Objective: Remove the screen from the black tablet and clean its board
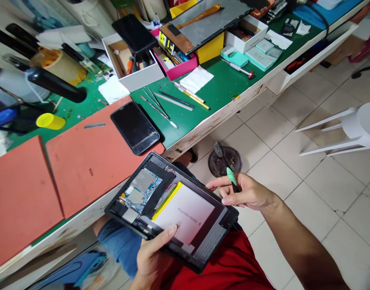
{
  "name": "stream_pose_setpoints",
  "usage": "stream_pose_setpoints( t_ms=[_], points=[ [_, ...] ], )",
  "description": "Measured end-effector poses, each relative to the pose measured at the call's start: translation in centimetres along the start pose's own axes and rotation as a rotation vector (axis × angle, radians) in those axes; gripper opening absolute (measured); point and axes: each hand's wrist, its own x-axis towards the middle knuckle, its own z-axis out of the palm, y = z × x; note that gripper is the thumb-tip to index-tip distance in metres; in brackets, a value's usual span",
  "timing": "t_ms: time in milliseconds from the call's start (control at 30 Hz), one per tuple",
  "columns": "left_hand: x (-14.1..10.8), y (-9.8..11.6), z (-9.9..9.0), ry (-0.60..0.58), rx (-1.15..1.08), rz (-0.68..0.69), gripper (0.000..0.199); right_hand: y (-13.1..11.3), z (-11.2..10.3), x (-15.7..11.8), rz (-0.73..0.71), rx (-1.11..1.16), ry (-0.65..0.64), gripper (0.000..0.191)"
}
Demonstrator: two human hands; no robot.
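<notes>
An opened tablet [200,251] lies tilted over my lap, its inside facing up. A blue circuit board [150,186] shows in its upper left part, and a large silver battery [185,211] with a yellow edge fills the middle. My left hand [156,249] grips the near edge of the tablet, thumb resting by the battery. At the far right edge, my right hand [242,191] holds a brush [231,175] with a green and black handle; its grey, bristly-looking end points away. Fingertips of that hand are at the tablet's rim; whether they press on it is unclear.
A dark phone [135,128] lies on the orange mat [82,161]. Tweezers [156,102] and pen-like tools [192,96] lie on the green bench. Behind stand a pink box [180,70] and a white box [139,80]. A round bin [235,159] and white stool [366,121] stand right.
</notes>
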Motion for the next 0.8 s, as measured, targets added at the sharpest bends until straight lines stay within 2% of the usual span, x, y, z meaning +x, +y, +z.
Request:
stream_pose_setpoints(
  t_ms=[100,233,333,433,633,733,800],
  points=[
    [-0.6,0.4,0.5,0.036,-0.024,0.015,0.054,0.3,-0.5,-0.9,0.044,0.026,0.084,0.05],
    [-1.6,0.8,1.4,0.02,-0.079,-0.003,0.052,1.1,-1.6,-2.2,0.087,-0.029,0.391,0.036],
    [-1.9,0.6,1.6,-0.007,-0.101,-0.02,0.055,1.2,-1.6,-2.1,0.056,-0.122,0.51,0.035],
    [-1.8,0.1,1.2,-0.039,-0.092,-0.034,0.061,0.6,-0.3,-0.8,0.02,-0.205,0.475,0.037],
    [-1.0,-1.0,-0.2,-0.202,-0.025,-0.137,0.061,-1.4,2.8,3.9,-0.073,-0.269,0.361,0.043],
    [-0.9,-0.9,-0.5,-0.209,0.008,-0.139,0.063,-2.2,3.4,5.7,-0.097,-0.317,0.303,0.04],
    [-1.2,-0.5,-0.3,-0.197,0.021,-0.15,0.064,-2.6,3.5,5.9,-0.106,-0.383,0.308,0.04]
  ],
)
